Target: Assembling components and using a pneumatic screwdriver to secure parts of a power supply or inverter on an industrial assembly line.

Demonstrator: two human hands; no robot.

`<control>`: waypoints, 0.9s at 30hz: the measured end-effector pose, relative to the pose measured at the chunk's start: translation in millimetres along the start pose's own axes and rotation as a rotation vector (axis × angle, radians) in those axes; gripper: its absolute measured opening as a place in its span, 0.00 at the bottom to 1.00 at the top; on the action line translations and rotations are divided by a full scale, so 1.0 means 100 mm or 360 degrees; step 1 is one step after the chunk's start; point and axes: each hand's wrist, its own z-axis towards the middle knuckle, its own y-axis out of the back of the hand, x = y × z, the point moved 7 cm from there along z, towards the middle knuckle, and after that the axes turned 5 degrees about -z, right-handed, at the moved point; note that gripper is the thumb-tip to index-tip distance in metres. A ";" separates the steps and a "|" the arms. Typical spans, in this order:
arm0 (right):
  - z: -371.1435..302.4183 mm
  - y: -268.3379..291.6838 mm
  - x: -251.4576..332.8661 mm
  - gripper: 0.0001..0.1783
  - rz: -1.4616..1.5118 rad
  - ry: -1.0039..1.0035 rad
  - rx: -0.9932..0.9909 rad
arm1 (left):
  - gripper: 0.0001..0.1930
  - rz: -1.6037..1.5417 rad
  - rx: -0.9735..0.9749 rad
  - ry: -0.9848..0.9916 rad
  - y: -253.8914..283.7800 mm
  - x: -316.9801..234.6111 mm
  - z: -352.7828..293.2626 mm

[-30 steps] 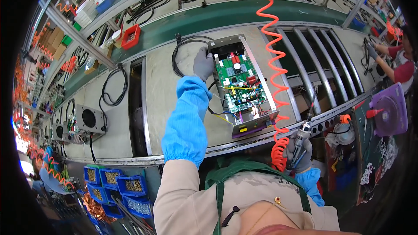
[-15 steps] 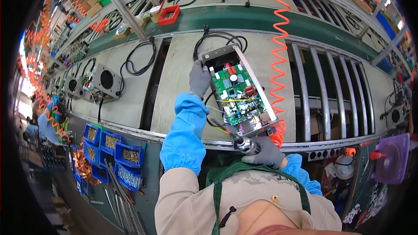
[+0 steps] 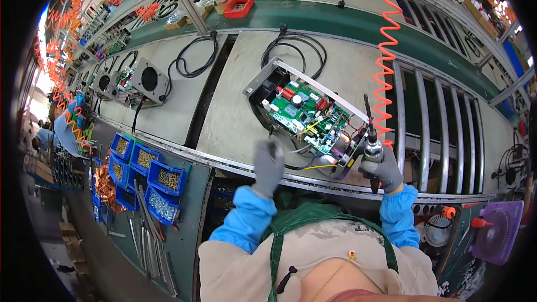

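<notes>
Gloves on left hand and right hand: plain grey. Sleeve cover: bright blue, unpatterned. Apron: dark green; shirt: beige. Circuit board: green, speckled with white, red and black components. Chassis: grey. Power driver: silver and black. Coiled hose: orange-red. Screw bin: blue; screws: brassy. Parts tray: red. Fan: purple.

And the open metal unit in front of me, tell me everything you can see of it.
The open unit is a grey, metal-looking frame with a pale rail along its far side and a dark end panel at the lower right. Inside is a green circuit board crowded with small parts; yellow and blue wires emerge near the dark end. It sits skewed on the grey worktop. The blurred left hand is beside it; contact is unclear.
</notes>
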 end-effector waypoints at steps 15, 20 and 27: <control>-1.21 0.23 -0.83 0.18 0.0274 -0.0297 -0.0157 | 0.29 0.0331 0.1173 -0.0335 -0.95 -1.04 -0.42; -1.43 0.25 -1.12 0.17 0.0429 -0.0366 -0.0260 | 0.28 0.0096 0.0847 -0.0518 -1.31 -1.22 -0.23; -1.31 0.19 -0.98 0.16 0.0319 -0.0395 -0.0219 | 0.24 0.0298 0.1107 -0.0110 -2.00 -1.42 0.21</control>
